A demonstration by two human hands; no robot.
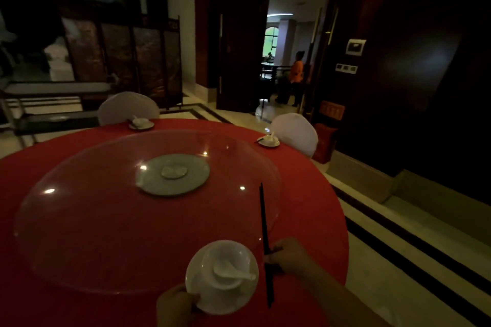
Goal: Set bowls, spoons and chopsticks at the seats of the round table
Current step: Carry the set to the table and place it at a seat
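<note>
Near worktop [313, 194] edge | chopsticks [263, 231], axis pointing away from me, pinched in right grip [291, 257], just right of bowl [225, 260] | left grip [175, 305] holds saucer [212, 302].

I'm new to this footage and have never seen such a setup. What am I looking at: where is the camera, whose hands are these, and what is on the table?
There is no machine here. A person wears one wide-angle camera on the head, so you look down on their own two hands. The left hand pinches the rim of a round white plate, which carries a white bowl with a white spoon in it. The right hand grips a pair of dark chopsticks just beside that plate. All this is at the near edge of a round table covered in red cloth, with a clear glass turntable in its middle. At the far side lie a far left setting and a far right setting, both white.
</note>
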